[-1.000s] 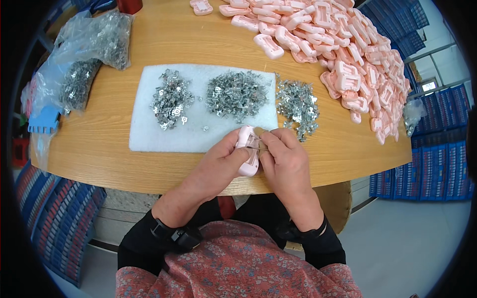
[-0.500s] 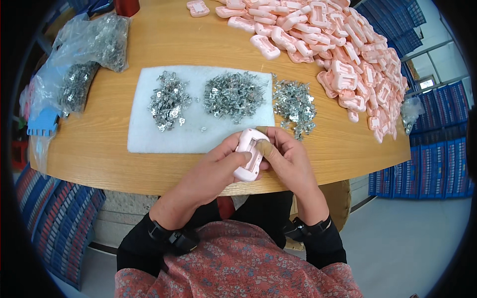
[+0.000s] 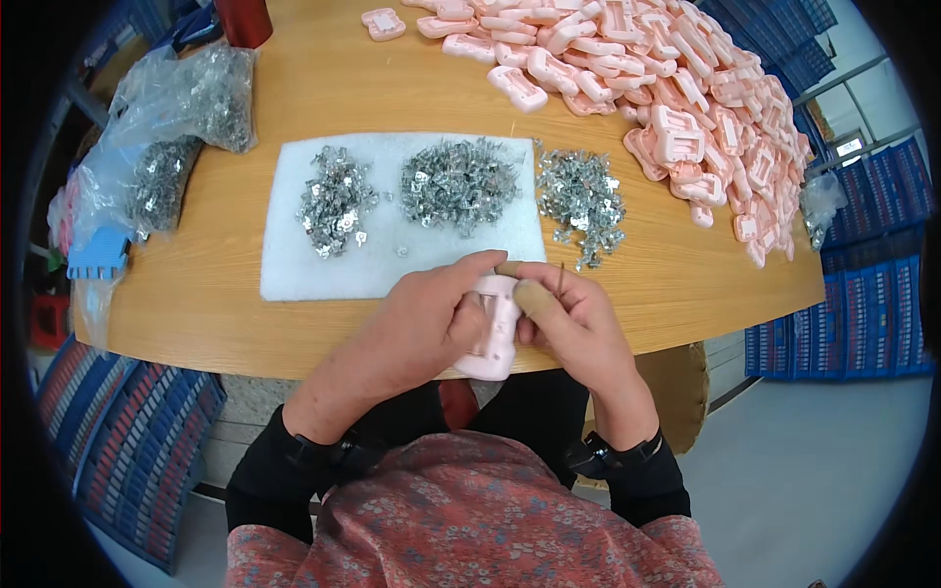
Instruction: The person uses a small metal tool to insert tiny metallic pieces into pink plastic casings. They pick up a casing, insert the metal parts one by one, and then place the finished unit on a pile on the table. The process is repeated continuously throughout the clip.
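Note:
A pink plastic housing [image 3: 501,341] with a rectangular opening is held over the table's front edge. My left hand [image 3: 412,312] is closed round its left side, the thumb at the opening. From the other side my right hand [image 3: 583,328] grips its upper right edge, with tan covers on the thumb and a fingertip. A thin dark sliver [image 3: 562,278] sticks up by the right fingers; its kind is unclear. Beyond the hands, small metal contact pieces lie in a left heap [image 3: 335,201] and a middle heap [image 3: 459,186] on a white foam sheet [image 3: 294,279].
Another metal heap [image 3: 580,201] lies right of the foam. Many pink housings [image 3: 676,132] are piled at the far right. Clear bags [image 3: 221,98] of metal pieces, a blue plastic piece [image 3: 98,253] and a red cylinder [image 3: 244,22] stand left. Blue racks [image 3: 848,323] flank the table.
The housing has come slightly nearer to me and turned a little. My left hand has moved further over its top and left side. The view has shifted slightly.

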### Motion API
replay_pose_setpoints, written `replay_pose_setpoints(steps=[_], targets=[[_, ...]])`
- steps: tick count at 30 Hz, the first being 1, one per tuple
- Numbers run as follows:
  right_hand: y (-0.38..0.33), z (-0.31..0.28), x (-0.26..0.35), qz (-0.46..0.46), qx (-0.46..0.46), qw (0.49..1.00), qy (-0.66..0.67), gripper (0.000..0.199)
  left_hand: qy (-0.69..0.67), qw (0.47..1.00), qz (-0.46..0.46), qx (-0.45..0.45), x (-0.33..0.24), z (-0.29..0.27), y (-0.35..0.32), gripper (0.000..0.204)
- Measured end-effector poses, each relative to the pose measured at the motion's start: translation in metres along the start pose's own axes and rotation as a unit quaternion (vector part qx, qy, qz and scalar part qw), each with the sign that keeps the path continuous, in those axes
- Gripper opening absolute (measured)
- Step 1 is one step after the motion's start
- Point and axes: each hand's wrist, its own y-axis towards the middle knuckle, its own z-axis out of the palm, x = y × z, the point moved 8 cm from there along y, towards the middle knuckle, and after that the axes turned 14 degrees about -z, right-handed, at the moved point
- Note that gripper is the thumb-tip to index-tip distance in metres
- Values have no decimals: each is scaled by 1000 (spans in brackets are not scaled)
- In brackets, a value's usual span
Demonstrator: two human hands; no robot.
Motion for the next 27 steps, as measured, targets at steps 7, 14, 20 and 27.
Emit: replay_pose_setpoints(steps=[7, 14, 20, 27], targets=[[-8, 6, 17, -202, -47, 955, -210, 30, -605, 766, -171, 134, 27, 12, -7, 37], [-13, 32, 37, -277, -11, 916, -291, 36, -609, 753, -213, 132, 24, 16, -4, 41], [-23, 51, 51, -394, 70, 828, -392, 31, -546, 817, -174, 60, 32, 12, -7, 36], [-29, 25, 45, -265, -52, 922, -276, 35, -452, 871, -193, 1, 39, 26, -23, 41]])
